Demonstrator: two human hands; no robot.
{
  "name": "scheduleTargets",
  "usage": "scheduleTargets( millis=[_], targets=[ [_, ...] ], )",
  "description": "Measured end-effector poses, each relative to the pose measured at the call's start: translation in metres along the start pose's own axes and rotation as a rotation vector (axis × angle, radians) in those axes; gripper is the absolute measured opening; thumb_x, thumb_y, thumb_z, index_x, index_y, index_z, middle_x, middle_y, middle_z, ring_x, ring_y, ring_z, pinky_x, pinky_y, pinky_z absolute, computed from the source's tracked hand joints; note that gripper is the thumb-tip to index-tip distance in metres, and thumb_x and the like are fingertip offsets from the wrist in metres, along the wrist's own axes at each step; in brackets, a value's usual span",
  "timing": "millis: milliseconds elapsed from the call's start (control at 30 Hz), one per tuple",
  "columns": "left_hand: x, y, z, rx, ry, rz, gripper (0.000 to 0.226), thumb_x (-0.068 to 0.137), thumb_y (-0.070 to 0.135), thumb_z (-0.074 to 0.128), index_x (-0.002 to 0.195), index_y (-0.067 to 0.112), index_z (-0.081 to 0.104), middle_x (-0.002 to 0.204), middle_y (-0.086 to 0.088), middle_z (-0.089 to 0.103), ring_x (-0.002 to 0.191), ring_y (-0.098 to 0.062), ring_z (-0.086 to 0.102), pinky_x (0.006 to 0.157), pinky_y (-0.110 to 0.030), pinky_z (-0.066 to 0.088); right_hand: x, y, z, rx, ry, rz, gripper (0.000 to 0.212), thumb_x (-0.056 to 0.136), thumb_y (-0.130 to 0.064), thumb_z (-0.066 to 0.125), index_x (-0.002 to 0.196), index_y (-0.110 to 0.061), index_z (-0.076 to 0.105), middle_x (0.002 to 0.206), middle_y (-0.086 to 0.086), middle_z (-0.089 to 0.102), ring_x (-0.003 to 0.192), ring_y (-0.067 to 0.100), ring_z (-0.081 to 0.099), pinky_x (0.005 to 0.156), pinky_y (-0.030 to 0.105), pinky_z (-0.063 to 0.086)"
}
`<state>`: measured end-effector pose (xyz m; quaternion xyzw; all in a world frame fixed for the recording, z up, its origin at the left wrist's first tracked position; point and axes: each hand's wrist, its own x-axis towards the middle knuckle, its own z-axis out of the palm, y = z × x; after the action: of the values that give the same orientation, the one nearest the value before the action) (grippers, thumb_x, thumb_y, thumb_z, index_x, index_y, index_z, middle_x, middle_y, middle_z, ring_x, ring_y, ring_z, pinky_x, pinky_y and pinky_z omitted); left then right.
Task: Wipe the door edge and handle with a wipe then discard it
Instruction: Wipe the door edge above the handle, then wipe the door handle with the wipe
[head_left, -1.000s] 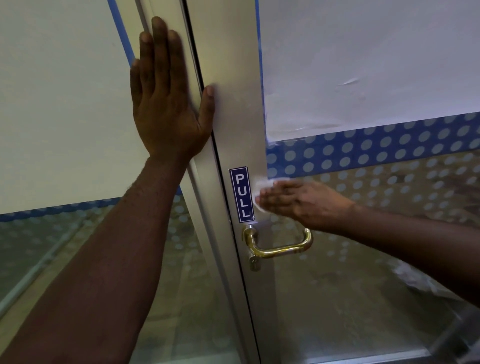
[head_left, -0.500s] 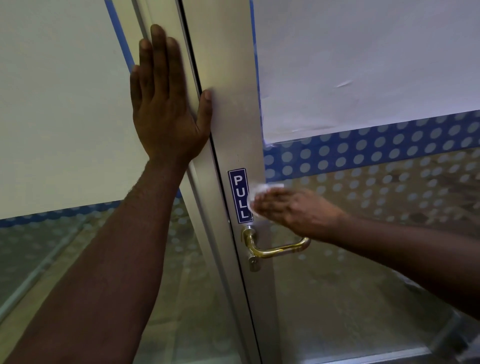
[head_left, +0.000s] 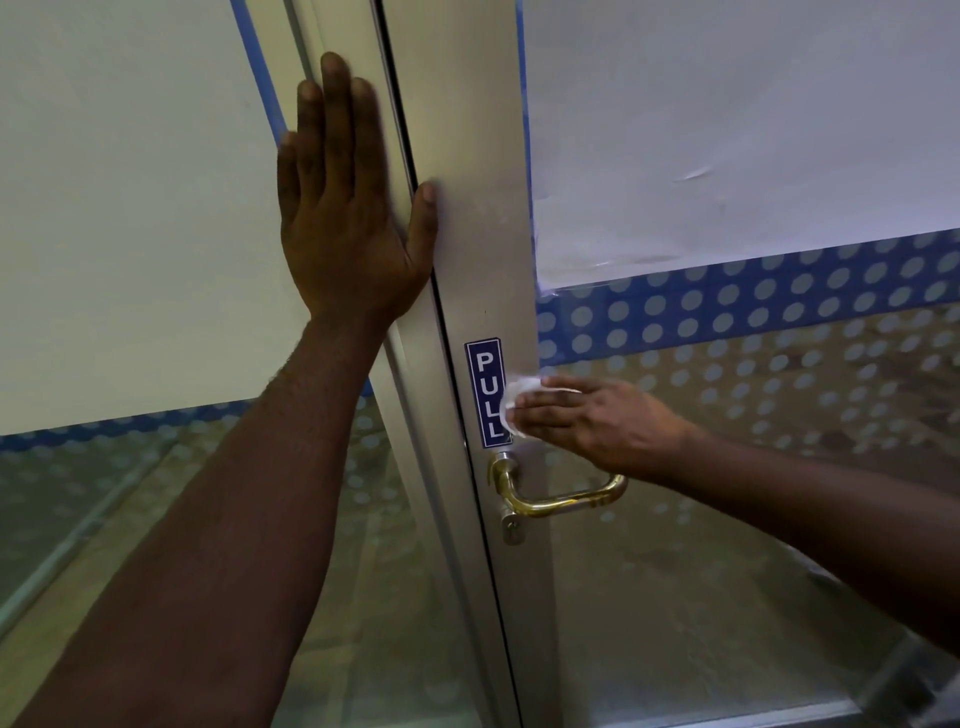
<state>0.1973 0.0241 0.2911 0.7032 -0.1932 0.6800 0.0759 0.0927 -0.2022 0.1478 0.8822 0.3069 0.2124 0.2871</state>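
A silver metal door edge (head_left: 467, 218) runs down the middle of the view. On it is a blue PULL sticker (head_left: 484, 389), and below that a brass lever handle (head_left: 561, 496). My right hand (head_left: 597, 418) presses a crumpled white wipe (head_left: 519, 397) flat against the frame, right beside the sticker and just above the handle. Most of the wipe is hidden under my fingers. My left hand (head_left: 348, 208) lies flat with fingers spread on the neighbouring frame, thumb touching the door edge.
The door's glass (head_left: 727, 130) is covered by white film, with a blue dotted band (head_left: 753, 301) beneath it and see-through glass lower down. The left panel (head_left: 130, 208) has the same film. A floor shows through the lower glass.
My right hand and the wipe have shifted a little left along the frame, now touching the PULL sticker's edge. My left hand has stayed put.
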Motion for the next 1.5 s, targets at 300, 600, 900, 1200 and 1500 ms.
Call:
scheduleTargets(
  millis=[300, 600, 900, 1200, 1500],
  targets=[
    [0.000, 0.000, 0.000, 0.004, -0.018, 0.006, 0.071, 0.104, 0.051, 0.035, 0.152, -0.001, 0.030, 0.158, -0.024, 0.030, 0.148, -0.038, 0.026, 0.124, -0.045, 0.017, 0.015, 0.014, -0.003, 0.065, 0.167, 0.148, 0.081, 0.078, 0.002, 0.063, 0.148, -0.015, 0.025, 0.153, 0.007, 0.033, 0.142, 0.024, 0.032, 0.112, 0.044, 0.036],
    [-0.001, 0.001, 0.000, 0.001, -0.028, 0.006, 0.071, 0.104, 0.053, 0.034, 0.153, 0.000, 0.029, 0.159, -0.022, 0.029, 0.149, -0.036, 0.025, 0.124, -0.044, 0.017, 0.031, 0.036, -0.044, 0.106, 0.327, 0.299, 0.070, 0.082, 0.007, 0.056, 0.146, -0.011, 0.035, 0.151, 0.009, 0.039, 0.139, 0.023, 0.037, 0.115, 0.039, 0.025],
    [-0.001, 0.000, 0.000, 0.008, -0.016, 0.003, 0.071, 0.104, 0.052, 0.034, 0.152, 0.000, 0.030, 0.158, -0.022, 0.030, 0.148, -0.036, 0.027, 0.124, -0.045, 0.018, 0.041, -0.011, -0.018, 0.160, 0.095, 0.094, 0.073, 0.084, 0.000, 0.044, 0.150, -0.017, 0.017, 0.158, 0.003, 0.021, 0.146, 0.017, 0.013, 0.117, 0.036, 0.004],
    [-0.001, 0.000, -0.001, 0.002, -0.022, -0.002, 0.070, 0.104, 0.051, 0.035, 0.152, 0.001, 0.030, 0.159, -0.021, 0.030, 0.149, -0.036, 0.026, 0.124, -0.044, 0.018, 0.034, -0.031, -0.003, 0.104, -0.182, -0.104, 0.064, 0.093, -0.009, 0.055, 0.149, -0.018, 0.026, 0.159, 0.000, 0.023, 0.147, 0.012, 0.013, 0.112, 0.030, -0.007],
    [-0.002, -0.003, -0.001, -0.003, -0.031, 0.006, 0.070, 0.104, 0.051, 0.035, 0.152, 0.001, 0.030, 0.159, -0.022, 0.030, 0.149, -0.036, 0.026, 0.124, -0.045, 0.018, 0.053, -0.062, -0.003, -0.171, -0.230, -0.220, 0.060, 0.079, -0.002, 0.070, 0.134, -0.006, 0.048, 0.142, 0.012, 0.048, 0.138, 0.028, 0.035, 0.118, 0.044, 0.023]
  ],
)
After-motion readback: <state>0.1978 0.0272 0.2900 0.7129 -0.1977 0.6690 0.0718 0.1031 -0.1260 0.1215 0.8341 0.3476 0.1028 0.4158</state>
